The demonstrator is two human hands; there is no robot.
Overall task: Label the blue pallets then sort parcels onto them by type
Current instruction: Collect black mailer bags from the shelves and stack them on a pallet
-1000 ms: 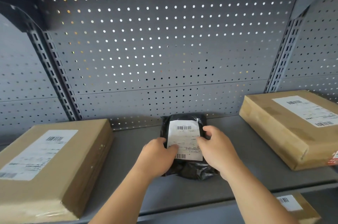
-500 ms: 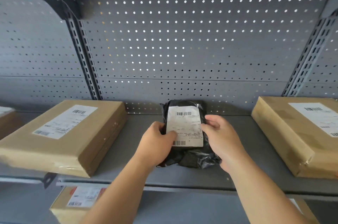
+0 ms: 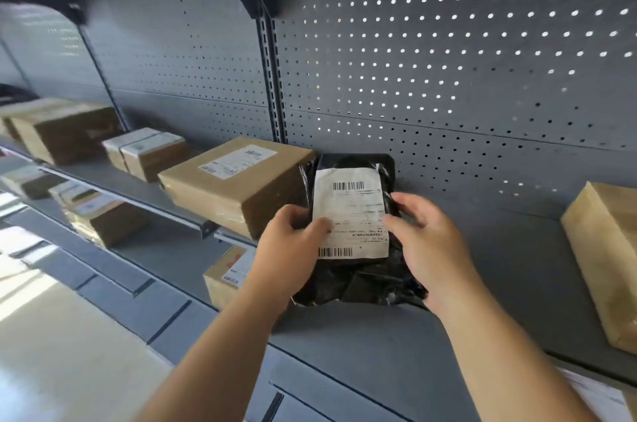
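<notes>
A black plastic mailer bag (image 3: 358, 280) with a white barcode label (image 3: 350, 214) is held in front of the grey shelf (image 3: 517, 283), lifted and tilted up towards me. My left hand (image 3: 289, 249) grips its left edge, thumb on the label. My right hand (image 3: 427, 242) grips the right edge, fingers curled onto the label's side. No blue pallet is in view.
A brown labelled carton (image 3: 238, 183) lies just left of the bag, another carton (image 3: 606, 256) at the right edge. Several smaller cartons (image 3: 148, 152) sit further left and on the lower shelf (image 3: 103, 214). A perforated grey back panel (image 3: 448, 59) rises behind. Pale floor at lower left.
Both hands have raised the black bag off the shelf and drawn it towards me. My view has swung left, bringing more cartons and the lower shelf into sight.
</notes>
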